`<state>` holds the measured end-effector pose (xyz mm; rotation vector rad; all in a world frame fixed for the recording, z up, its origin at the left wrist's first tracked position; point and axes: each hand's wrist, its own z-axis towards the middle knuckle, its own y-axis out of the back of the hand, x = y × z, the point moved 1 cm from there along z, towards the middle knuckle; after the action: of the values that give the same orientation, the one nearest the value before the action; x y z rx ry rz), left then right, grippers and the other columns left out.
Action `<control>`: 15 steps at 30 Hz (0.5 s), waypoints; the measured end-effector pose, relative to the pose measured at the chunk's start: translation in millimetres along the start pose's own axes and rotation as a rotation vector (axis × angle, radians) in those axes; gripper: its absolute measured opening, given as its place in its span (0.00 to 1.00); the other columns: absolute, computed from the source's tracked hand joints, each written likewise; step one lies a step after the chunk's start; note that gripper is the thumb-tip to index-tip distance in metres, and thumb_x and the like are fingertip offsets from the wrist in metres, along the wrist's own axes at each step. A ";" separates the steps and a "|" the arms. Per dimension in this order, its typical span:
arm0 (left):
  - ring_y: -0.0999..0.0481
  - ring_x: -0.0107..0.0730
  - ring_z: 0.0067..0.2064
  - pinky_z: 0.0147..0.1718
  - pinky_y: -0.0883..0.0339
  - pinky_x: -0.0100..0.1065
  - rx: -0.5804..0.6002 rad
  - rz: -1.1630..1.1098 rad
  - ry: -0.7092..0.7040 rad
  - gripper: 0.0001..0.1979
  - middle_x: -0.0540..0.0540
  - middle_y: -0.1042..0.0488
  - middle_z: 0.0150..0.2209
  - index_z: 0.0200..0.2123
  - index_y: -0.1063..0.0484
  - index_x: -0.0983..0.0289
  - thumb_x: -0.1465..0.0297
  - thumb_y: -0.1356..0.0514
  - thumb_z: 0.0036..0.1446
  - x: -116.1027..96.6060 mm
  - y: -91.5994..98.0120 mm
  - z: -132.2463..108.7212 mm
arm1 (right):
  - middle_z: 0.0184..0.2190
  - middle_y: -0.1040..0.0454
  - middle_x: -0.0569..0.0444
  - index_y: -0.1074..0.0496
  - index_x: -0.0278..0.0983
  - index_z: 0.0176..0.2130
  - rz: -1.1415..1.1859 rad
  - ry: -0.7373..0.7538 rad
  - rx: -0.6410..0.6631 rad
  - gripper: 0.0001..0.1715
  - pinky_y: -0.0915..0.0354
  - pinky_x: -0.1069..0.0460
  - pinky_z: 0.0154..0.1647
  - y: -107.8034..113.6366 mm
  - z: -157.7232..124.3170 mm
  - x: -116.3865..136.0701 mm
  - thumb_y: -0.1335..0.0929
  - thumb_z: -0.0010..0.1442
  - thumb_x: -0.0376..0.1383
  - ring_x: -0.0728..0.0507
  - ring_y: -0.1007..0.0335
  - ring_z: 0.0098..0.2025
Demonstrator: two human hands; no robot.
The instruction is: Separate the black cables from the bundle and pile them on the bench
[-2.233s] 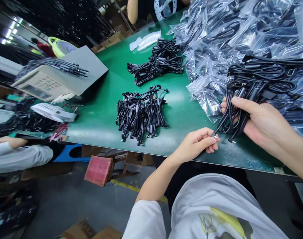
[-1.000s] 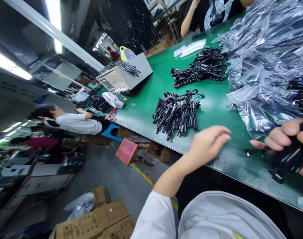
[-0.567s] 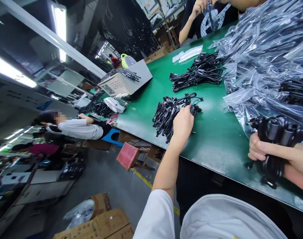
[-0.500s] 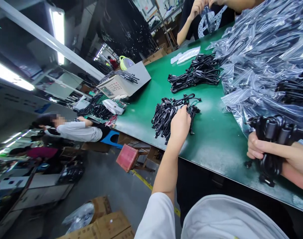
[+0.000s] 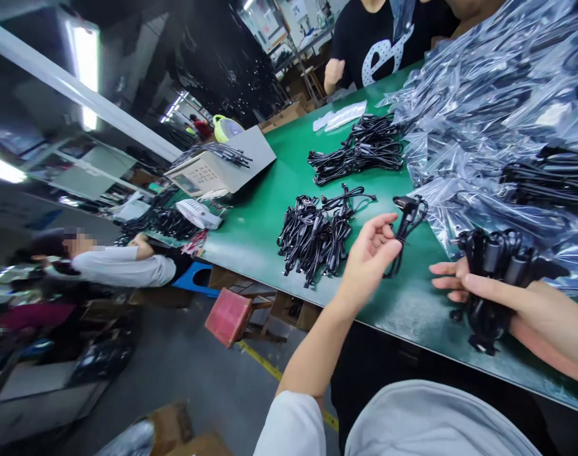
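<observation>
Green table (image 5: pixel 265 215) ran from 5 o'clock up to 12 o'clock. A heap of clear-bagged cables (image 5: pixel 483 95) filled its 2 o'clock side. A co-worker in a black shirt (image 5: pixel 374 38) stood at 12 o'clock, past the far end. A beige test box (image 5: pixel 208 174) sat at 10 o'clock on the table's edge. A near pile of black cable bundles (image 5: pixel 312 237) lay mid-table, with a far pile (image 5: pixel 358 149) at 12 o'clock from it, apart.

The right hand (image 5: pixel 464 285), at 4 o'clock, clamped a handful of coiled black cables (image 5: pixel 495 272) just above the table, fingers stretched flat toward 9 o'clock. The left hand (image 5: pixel 369 253), palm up at centre, pinched a single coiled cable (image 5: pixel 407 215) in its fingertips. That cable was lifted off the table, between the near pile and the bagged heap.
</observation>
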<state>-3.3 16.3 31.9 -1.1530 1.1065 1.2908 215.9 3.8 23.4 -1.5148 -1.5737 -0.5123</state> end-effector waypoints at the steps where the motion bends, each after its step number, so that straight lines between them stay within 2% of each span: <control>1: 0.31 0.28 0.42 0.43 0.33 0.29 -0.007 -0.102 0.004 0.18 0.52 0.33 0.42 0.53 0.27 0.58 0.65 0.33 0.61 2.5 -15.8 -6.3 | 0.48 0.16 0.49 0.14 0.45 0.39 -0.004 0.019 -0.007 0.29 0.28 0.43 0.55 -2.2 -1.1 -1.1 0.18 0.39 0.55 0.31 0.24 0.53; 4: 0.30 0.26 0.38 0.39 0.33 0.29 0.053 -0.341 0.112 0.19 0.49 0.35 0.39 0.50 0.31 0.58 0.64 0.29 0.58 13.7 -54.7 -20.2 | 0.47 0.15 0.51 0.15 0.45 0.37 -0.035 0.114 -0.008 0.25 0.32 0.40 0.61 -2.9 -0.5 -6.0 0.17 0.39 0.52 0.31 0.25 0.55; 6: 0.29 0.25 0.37 0.39 0.33 0.30 0.101 -0.418 0.172 0.20 0.48 0.35 0.37 0.48 0.33 0.58 0.61 0.29 0.58 20.0 -65.4 -21.2 | 0.44 0.15 0.53 0.17 0.45 0.36 -0.055 0.142 -0.007 0.22 0.32 0.40 0.60 2.2 1.8 -8.9 0.18 0.41 0.49 0.32 0.24 0.52; 9: 0.30 0.25 0.38 0.42 0.34 0.29 0.069 -0.445 0.173 0.21 0.48 0.33 0.36 0.45 0.33 0.60 0.57 0.28 0.57 23.8 -59.1 -11.7 | 0.38 0.16 0.55 0.18 0.45 0.35 -0.155 0.141 0.025 0.18 0.30 0.39 0.54 11.6 3.3 -9.5 0.20 0.46 0.50 0.32 0.23 0.46; 11: 0.31 0.25 0.38 0.43 0.35 0.29 0.036 -0.445 0.168 0.24 0.48 0.31 0.36 0.44 0.33 0.61 0.57 0.26 0.53 24.1 -49.0 -4.7 | 0.37 0.17 0.54 0.18 0.46 0.34 -0.307 0.163 0.023 0.17 0.30 0.37 0.54 14.4 2.0 -7.2 0.22 0.48 0.53 0.30 0.23 0.47; 13: 0.31 0.25 0.37 0.42 0.36 0.29 0.025 -0.430 0.172 0.26 0.47 0.30 0.36 0.42 0.34 0.60 0.59 0.23 0.49 24.5 -40.6 -1.2 | 0.39 0.16 0.53 0.18 0.49 0.33 -0.460 0.179 -0.042 0.19 0.31 0.34 0.56 13.5 -0.2 -4.0 0.23 0.45 0.56 0.27 0.23 0.49; 15: 0.32 0.25 0.36 0.40 0.37 0.30 0.017 -0.388 0.183 0.26 0.46 0.30 0.34 0.39 0.34 0.61 0.59 0.23 0.48 26.0 -35.7 -1.1 | 0.39 0.16 0.53 0.18 0.51 0.31 -0.553 0.170 -0.102 0.18 0.29 0.32 0.53 9.6 -2.3 -1.7 0.25 0.42 0.57 0.25 0.23 0.47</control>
<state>32.4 19.5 5.9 -1.4132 0.9603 0.8876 225.5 2.8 20.7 -1.0575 -1.8472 -1.0155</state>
